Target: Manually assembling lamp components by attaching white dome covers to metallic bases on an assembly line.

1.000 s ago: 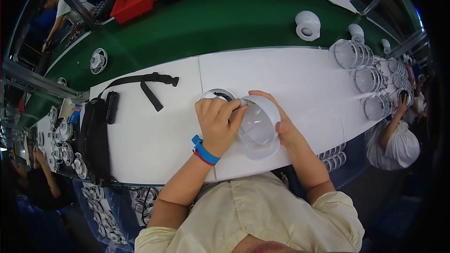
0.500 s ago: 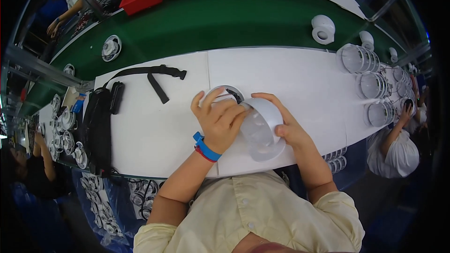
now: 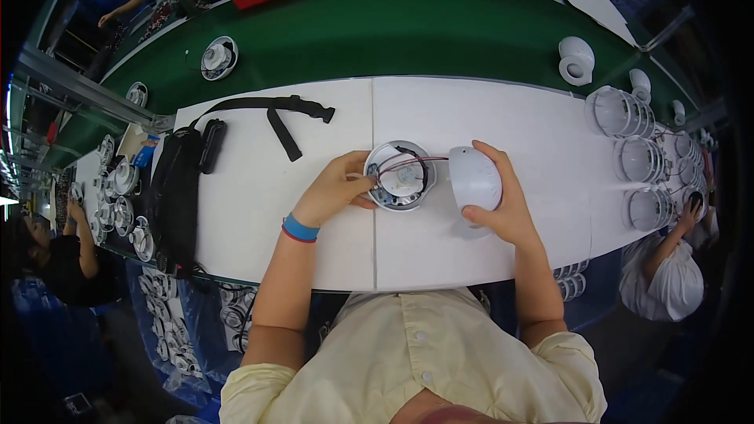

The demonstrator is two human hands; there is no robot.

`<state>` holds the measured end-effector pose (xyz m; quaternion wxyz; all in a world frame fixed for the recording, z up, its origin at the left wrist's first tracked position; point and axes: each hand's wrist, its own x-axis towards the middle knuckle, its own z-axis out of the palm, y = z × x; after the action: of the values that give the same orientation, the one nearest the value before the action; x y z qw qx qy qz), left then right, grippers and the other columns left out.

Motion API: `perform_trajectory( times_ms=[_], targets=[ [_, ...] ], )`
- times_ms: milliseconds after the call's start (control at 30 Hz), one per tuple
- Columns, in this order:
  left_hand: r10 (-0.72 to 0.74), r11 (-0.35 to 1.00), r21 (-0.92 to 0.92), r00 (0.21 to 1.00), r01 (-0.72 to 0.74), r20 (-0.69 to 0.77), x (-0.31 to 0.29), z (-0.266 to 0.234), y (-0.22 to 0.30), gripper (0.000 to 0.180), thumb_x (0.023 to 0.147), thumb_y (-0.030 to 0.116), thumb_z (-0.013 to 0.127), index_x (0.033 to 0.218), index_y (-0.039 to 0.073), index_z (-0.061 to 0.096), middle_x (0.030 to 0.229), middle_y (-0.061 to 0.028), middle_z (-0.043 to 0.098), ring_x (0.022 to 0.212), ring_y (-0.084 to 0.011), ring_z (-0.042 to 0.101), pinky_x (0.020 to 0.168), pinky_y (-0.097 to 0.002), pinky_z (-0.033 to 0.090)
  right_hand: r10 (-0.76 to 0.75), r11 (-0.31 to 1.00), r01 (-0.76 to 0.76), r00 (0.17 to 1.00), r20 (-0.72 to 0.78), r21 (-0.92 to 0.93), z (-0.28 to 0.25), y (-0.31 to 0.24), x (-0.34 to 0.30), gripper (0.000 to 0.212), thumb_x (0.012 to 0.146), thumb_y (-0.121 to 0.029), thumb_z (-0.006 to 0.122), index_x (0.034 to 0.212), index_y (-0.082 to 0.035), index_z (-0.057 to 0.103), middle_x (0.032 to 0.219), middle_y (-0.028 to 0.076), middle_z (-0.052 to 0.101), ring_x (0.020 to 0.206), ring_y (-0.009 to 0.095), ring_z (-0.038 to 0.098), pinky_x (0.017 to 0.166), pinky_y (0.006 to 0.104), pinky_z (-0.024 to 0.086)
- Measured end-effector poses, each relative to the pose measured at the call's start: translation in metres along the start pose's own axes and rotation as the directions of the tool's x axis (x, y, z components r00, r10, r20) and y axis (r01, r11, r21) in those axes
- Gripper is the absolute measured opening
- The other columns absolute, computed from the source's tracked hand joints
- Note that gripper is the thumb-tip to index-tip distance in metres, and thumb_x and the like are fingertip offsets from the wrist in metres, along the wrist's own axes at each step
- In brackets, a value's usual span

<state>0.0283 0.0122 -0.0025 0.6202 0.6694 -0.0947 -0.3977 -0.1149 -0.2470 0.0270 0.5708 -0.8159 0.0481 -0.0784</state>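
Both hands have parted in the last half second: I now see the left hand (image 3: 338,183), gone from the white dome-shaped cover (image 3: 474,179), pinching the left rim of the round wired base (image 3: 405,180) on the table (image 3: 236,220). The right hand (image 3: 506,210) curves wide around the cover, just right of the base. Red and dark wires (image 3: 424,159) stretch between both parts, leaving, I judge, the base's inside within reach.
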Motion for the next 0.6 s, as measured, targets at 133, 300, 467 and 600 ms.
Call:
perform_trajectory(
  times_ms=[133,300,467,600],
  targets=[
    [0.035,0.998,-0.056,0.982,-0.025,0.184,0.001,0.008,0.003,0.054,0.086,0.001,0.059,0.137,-0.003,0.043,0.117,-0.0116,0.060,0.094,-0.0173,0.064,0.072,-0.0298,0.059,-0.163,0.987,0.160,0.973,-0.163,-0.034,0.007,0.023,-0.002,0.098,0.060,-0.035,0.081,0.142,-0.006,0.036,0.133,0.013,0.044,0.122,0.026,0.046,0.102,0.0377,0.039],
    [0.119,0.988,-0.115,0.984,-0.104,0.133,0.002,0.032,-0.002,0.059,0.081,-0.004,0.062,0.136,-0.005,0.042,0.115,-0.0131,0.058,0.094,-0.0197,0.064,0.072,-0.0294,0.059,-0.492,0.846,0.388,0.832,-0.256,-0.366,0.001,0.045,0.002,0.097,0.060,-0.031,0.082,0.140,-0.005,0.035,0.139,0.017,0.038,0.128,0.031,0.041,0.104,0.0409,0.037],
    [0.132,0.972,-0.176,0.982,-0.155,-0.137,-0.006,0.066,-0.026,0.069,0.082,-0.005,0.063,0.143,-0.002,0.030,0.115,-0.0149,0.055,0.095,-0.0193,0.063,0.070,-0.0294,0.059,-0.491,0.733,0.178,0.806,-0.330,-0.657,0.001,0.035,-0.027,0.087,0.063,-0.022,0.082,0.135,-0.003,0.037,0.138,0.020,0.036,0.125,0.033,0.040,0.099,0.0427,0.040],
    [0.246,0.960,-0.086,0.947,-0.268,-0.205,-0.011,0.093,-0.036,0.070,0.084,-0.007,0.059,0.145,-0.002,0.024,0.125,-0.0172,0.049,0.099,-0.0214,0.063,0.077,-0.0292,0.058,-0.358,0.889,0.234,0.891,-0.280,-0.394,0.062,0.034,-0.052,0.045,0.075,-0.008,0.078,0.112,-0.001,0.054,0.099,0.013,0.058,0.081,0.020,0.053,0.065,0.0318,0.043]
  ],
)
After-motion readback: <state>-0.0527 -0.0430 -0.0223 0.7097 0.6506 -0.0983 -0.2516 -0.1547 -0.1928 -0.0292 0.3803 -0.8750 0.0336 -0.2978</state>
